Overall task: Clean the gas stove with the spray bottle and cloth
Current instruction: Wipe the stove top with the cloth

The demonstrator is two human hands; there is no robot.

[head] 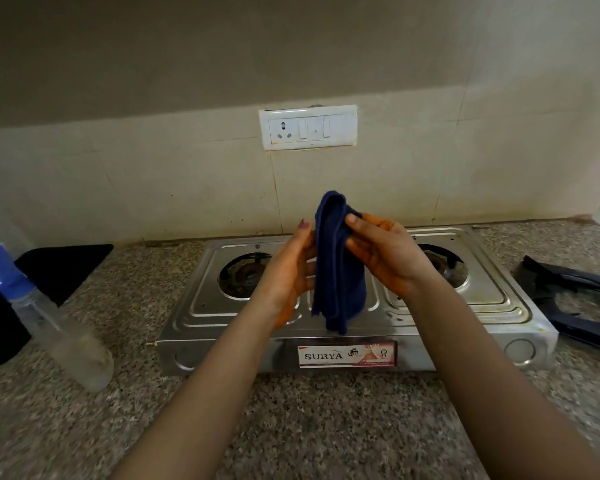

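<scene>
A steel two-burner gas stove (492, 306) stands on the granite counter, its pan supports taken off. Above its middle hangs a dark blue cloth (338, 271), folded over and drooping. My right hand (385, 258) pinches the cloth near its top with thumb and fingers. My left hand (288, 271) touches the cloth's left side, its fingers mostly straight; the fingertips behind the cloth are hidden. A clear spray bottle (49, 317) with a blue nozzle stands on the counter, left of the stove, apart from both hands.
Dark pan supports (582, 303) lie on the counter (309, 427) right of the stove. A black object (63, 268) sits at the back left behind the bottle. A white switch and socket plate (308, 127) is on the tiled wall behind.
</scene>
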